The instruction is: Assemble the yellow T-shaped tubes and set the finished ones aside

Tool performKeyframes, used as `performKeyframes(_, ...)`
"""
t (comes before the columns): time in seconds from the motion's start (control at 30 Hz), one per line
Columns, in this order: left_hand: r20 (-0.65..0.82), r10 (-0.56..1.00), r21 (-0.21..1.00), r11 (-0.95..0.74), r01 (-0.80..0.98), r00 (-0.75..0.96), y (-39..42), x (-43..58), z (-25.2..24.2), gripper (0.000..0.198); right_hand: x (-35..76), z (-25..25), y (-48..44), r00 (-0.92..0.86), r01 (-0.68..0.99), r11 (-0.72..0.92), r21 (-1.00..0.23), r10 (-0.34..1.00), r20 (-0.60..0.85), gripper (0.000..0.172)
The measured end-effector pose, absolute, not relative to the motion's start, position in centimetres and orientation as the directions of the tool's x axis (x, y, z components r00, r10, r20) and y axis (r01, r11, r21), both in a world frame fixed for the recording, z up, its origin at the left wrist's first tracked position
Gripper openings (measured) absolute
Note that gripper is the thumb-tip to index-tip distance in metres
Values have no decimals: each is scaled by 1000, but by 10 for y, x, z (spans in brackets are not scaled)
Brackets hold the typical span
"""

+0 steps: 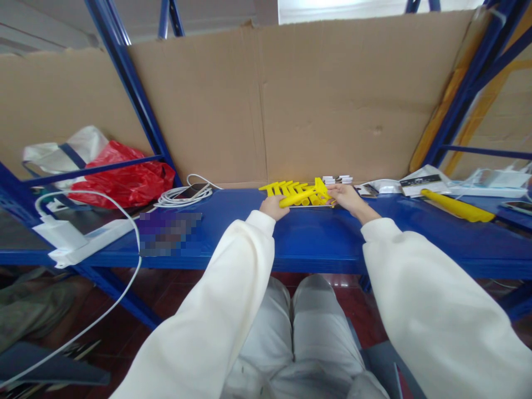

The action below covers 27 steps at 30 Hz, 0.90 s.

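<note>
Closed around one end of a yellow plastic rod (pixel 300 198), the left hand (pixel 272 206) held it over a row of yellow plastic pegs (pixel 286 188) near the back edge of the blue metal bench (pixel 316 238), while the right hand (pixel 347 198) touched their right end, its grip unclear, and the dark label (pixel 423 180) nearby was too small to read.

My left arm: stretched forward, sleeve to the wrist. Left hand (pixel 272 206): curled closed, knuckles up. My right arm: stretched forward likewise, angled inward. Right hand (pixel 348 197): palm down, fingers pointing left, their curl hidden from me. Hands near, not touching.
</note>
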State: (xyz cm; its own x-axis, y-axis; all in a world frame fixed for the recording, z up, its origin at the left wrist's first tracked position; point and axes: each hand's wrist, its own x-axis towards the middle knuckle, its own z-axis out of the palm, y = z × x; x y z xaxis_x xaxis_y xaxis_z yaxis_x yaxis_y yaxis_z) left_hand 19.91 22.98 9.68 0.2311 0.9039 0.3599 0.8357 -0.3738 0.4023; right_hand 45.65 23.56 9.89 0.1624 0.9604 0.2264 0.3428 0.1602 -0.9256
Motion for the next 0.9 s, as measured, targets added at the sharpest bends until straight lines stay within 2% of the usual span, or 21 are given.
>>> performKeyframes(0.07,327,924,336,-309,890,197,223,203,98,52,456,96,239,152,358,174,-917,958,242,18)
performKeyframes(0.2,335,902,242,-363,900,274,212,215,102,53,457,92,248,126,380,205,-902,954,270,15)
performKeyframes(0.37,362,879,189,-395,899,310,207,238,103,53,450,92,251,118,362,221,-906,953,280,17)
performKeyframes(0.5,400,869,213,-396,893,290,210,256,102,50,440,96,243,65,341,222,-913,964,258,23)
performKeyframes(0.9,393,894,405,-378,832,216,223,259,97,32,439,95,236,-10,379,219,-899,973,232,8)
